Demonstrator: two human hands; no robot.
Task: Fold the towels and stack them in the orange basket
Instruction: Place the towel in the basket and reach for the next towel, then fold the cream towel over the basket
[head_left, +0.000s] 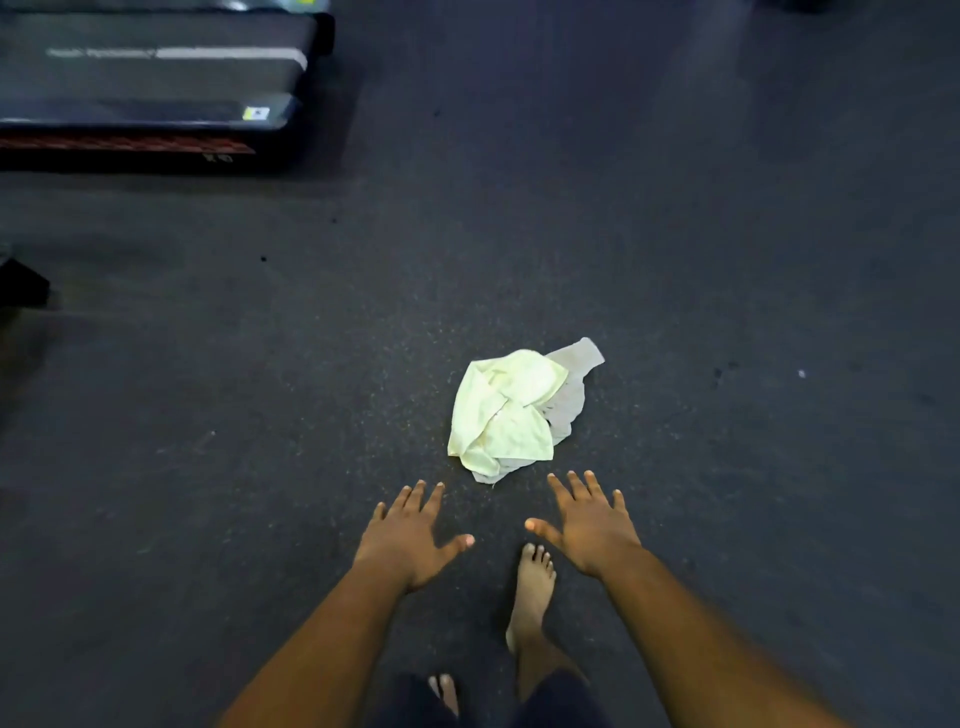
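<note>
Two bare forearms reach forward from the bottom edge, and between them a bare right foot stands flat on the floor, toes pointing ahead; the toes of the other foot show lower down, partly cut off by dark clothing. The left hand is held out palm down, its fingers spread and straight, thumb stretched toward the middle, holding nothing. The right hand mirrors it, fingers also splayed and straight, thumb pointing inward, likewise holding nothing. Whether the hands hover above the floor or touch it cannot be told.

Just beyond the fingertips, apart from both hands, the towels lie in a crumpled heap on the floor: a pale yellow towel bunched on top, and a grey towel mostly beneath it, sticking out at the far right and along the near edge. The right hand is the closer of the two to the heap's near corner.

The floor is a dark, speckled surface with a few small specks. At the far left top sits a stack of dark flat boxes, blurred, with a red patterned band along its base. A dark object juts in at the left edge, too cut off to identify
</note>
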